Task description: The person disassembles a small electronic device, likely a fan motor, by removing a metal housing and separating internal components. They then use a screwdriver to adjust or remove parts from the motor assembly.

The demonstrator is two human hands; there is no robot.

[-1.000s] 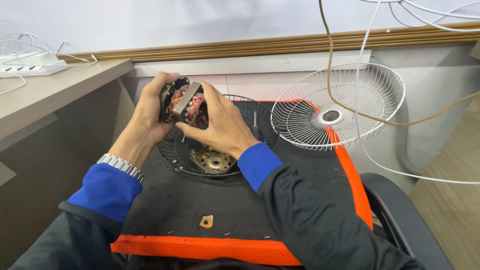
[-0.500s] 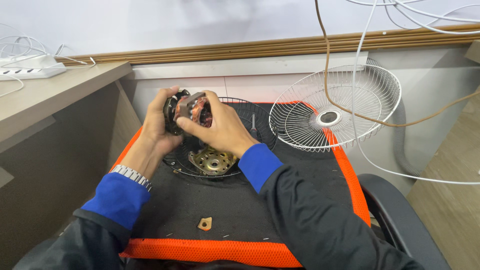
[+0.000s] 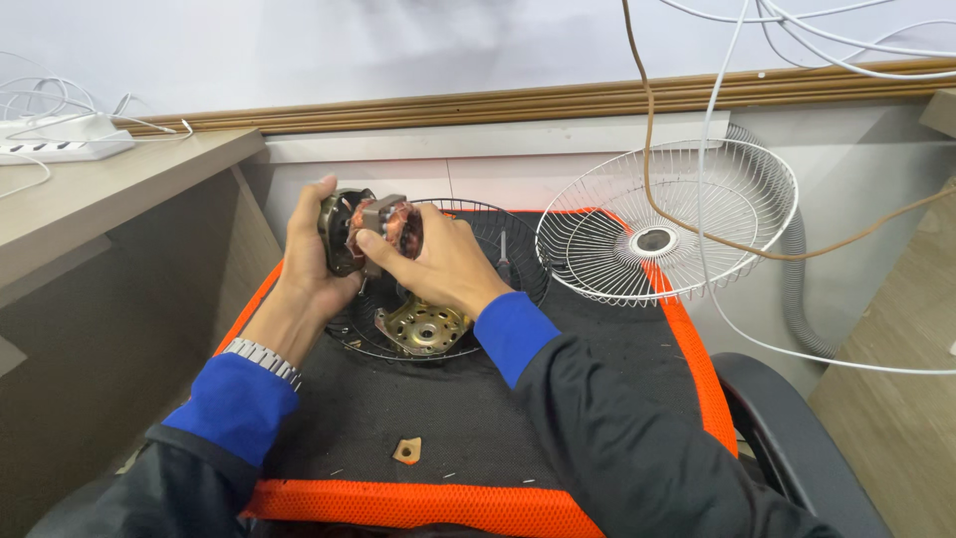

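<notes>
Here, fingers of left hand (image 3: 311,261) and right hand (image 3: 445,267) grasp a copper-wound motor (image 3: 376,227).

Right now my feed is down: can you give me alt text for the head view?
Both hands, left and right, hold a small fan motor with copper windings over a black fan guard on an orange-edged black mat. A brass-coloured perforated plate lies in the guard below the hands, and a white fan guard leans at the mat's far right.
</notes>
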